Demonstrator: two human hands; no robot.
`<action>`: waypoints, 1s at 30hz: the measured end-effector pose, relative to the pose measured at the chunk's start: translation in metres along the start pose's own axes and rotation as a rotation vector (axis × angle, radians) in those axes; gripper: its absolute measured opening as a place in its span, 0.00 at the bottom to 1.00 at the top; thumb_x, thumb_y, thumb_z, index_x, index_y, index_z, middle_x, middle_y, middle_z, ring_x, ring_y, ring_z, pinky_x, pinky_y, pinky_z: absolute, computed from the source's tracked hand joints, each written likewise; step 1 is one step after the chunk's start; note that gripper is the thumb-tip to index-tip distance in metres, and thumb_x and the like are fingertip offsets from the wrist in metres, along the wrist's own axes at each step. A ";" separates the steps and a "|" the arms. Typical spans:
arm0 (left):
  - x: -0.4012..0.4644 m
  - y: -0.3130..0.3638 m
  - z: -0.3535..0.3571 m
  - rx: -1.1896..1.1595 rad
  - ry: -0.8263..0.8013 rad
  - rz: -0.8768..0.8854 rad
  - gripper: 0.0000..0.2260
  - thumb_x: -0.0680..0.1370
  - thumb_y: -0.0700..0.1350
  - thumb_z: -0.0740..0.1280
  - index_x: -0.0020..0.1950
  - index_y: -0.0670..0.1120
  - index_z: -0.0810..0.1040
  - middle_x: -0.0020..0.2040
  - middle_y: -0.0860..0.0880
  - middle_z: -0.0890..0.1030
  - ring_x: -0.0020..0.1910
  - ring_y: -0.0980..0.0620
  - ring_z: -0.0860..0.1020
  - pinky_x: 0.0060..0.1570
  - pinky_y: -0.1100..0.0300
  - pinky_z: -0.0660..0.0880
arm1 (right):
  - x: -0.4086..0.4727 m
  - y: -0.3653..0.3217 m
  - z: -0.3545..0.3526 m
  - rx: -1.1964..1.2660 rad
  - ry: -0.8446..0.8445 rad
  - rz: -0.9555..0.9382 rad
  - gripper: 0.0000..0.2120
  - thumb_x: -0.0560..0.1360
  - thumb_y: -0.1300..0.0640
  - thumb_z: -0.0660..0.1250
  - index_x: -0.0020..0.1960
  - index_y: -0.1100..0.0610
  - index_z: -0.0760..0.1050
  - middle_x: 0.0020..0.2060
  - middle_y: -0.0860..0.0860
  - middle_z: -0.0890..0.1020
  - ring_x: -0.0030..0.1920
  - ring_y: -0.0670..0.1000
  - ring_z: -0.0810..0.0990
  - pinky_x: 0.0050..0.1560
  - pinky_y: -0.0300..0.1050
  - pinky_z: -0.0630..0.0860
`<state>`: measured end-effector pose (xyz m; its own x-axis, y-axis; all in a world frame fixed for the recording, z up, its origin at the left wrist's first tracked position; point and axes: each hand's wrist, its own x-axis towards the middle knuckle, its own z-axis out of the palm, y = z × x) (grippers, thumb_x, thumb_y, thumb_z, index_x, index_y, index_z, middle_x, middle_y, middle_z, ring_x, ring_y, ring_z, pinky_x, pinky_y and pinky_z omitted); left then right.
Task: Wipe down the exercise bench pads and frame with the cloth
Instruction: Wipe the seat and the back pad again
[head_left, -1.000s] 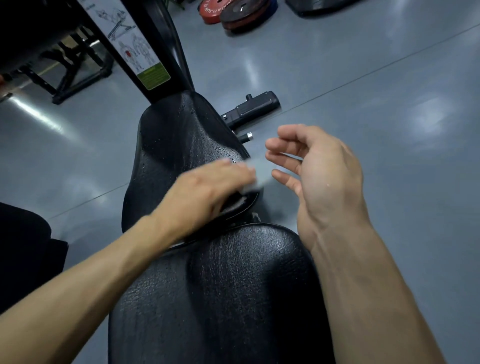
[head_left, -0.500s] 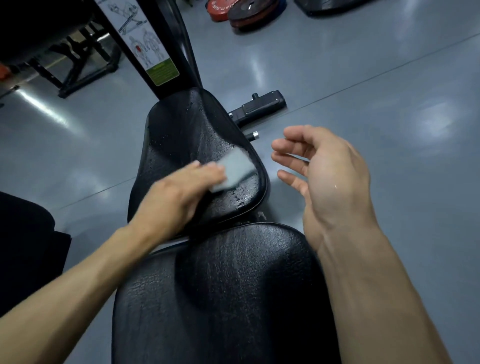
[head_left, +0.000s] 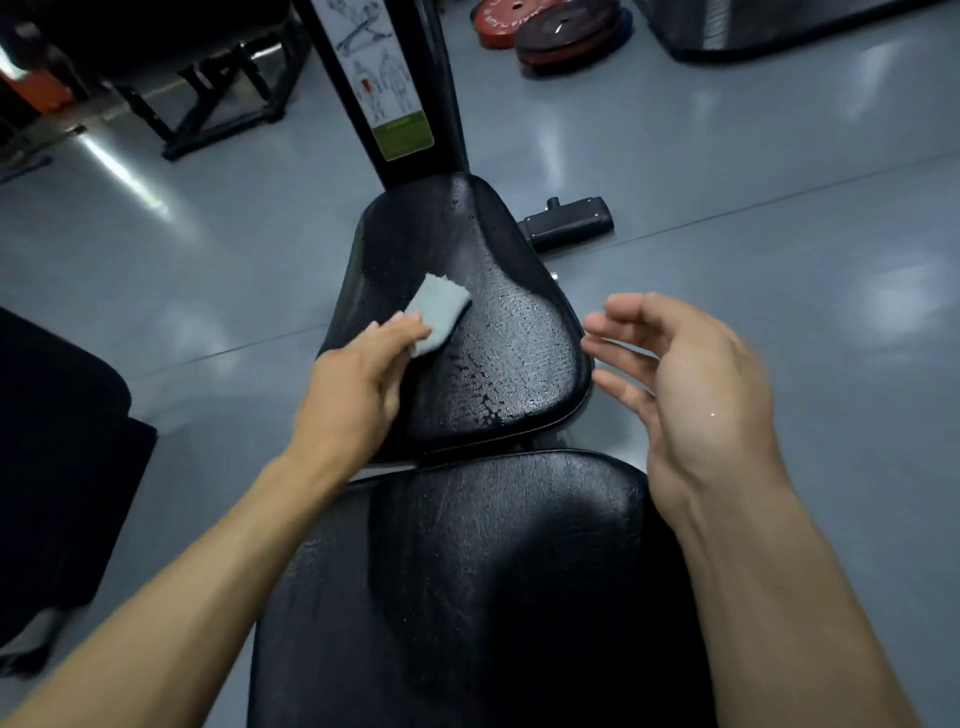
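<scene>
The left hand (head_left: 358, 379) presses a small folded cloth (head_left: 435, 313) flat onto the seat pad (head_left: 498, 332), fingers lying fairly straight over the cloth's near edge; whether the thumb pinches it underneath cannot be told. The cloth sits on the left-centre of that pad, part of it poking out beyond the fingertips toward the far end. The right hand (head_left: 691, 395) hovers off the pad's right edge, fingers loosely spread and slightly curled, holding nothing and touching nothing. The seat pad runs lengthwise away from the person, narrowing toward the upright post (head_left: 384, 104); its right half glistens with droplets. So the wet patch lies to the right of the cloth, between the two hands, and the left hand is the one placed to sweep across it. The back pad (head_left: 493, 582) lies nearer, below both forearms, and it and the frame look yet to be wiped.
</scene>
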<state>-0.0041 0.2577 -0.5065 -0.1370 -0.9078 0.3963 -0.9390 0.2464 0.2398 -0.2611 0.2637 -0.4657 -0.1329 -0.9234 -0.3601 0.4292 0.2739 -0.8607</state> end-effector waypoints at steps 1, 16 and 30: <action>-0.006 0.008 0.003 -0.028 -0.012 0.015 0.14 0.81 0.35 0.67 0.65 0.43 0.82 0.67 0.47 0.81 0.68 0.50 0.78 0.74 0.55 0.67 | 0.001 0.001 0.001 -0.009 -0.003 0.002 0.10 0.79 0.58 0.64 0.42 0.53 0.81 0.41 0.51 0.87 0.48 0.52 0.87 0.55 0.50 0.79; -0.060 -0.007 -0.001 -0.044 -0.008 0.088 0.16 0.82 0.36 0.63 0.68 0.42 0.80 0.71 0.48 0.77 0.72 0.54 0.73 0.76 0.54 0.66 | -0.003 0.024 0.018 -0.202 -0.102 -0.063 0.10 0.79 0.56 0.63 0.46 0.53 0.83 0.44 0.51 0.87 0.50 0.51 0.86 0.54 0.47 0.79; -0.093 -0.032 -0.017 -0.047 -0.093 0.205 0.17 0.81 0.34 0.64 0.69 0.43 0.80 0.72 0.49 0.76 0.74 0.53 0.72 0.76 0.53 0.66 | -0.024 0.061 0.046 -0.805 -0.254 -0.380 0.09 0.82 0.54 0.63 0.56 0.47 0.81 0.51 0.39 0.83 0.55 0.37 0.78 0.58 0.34 0.71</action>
<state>0.0438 0.3397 -0.5359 -0.3538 -0.8642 0.3578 -0.8731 0.4423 0.2049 -0.1908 0.2902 -0.4935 0.1034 -0.9946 0.0054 -0.3659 -0.0430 -0.9297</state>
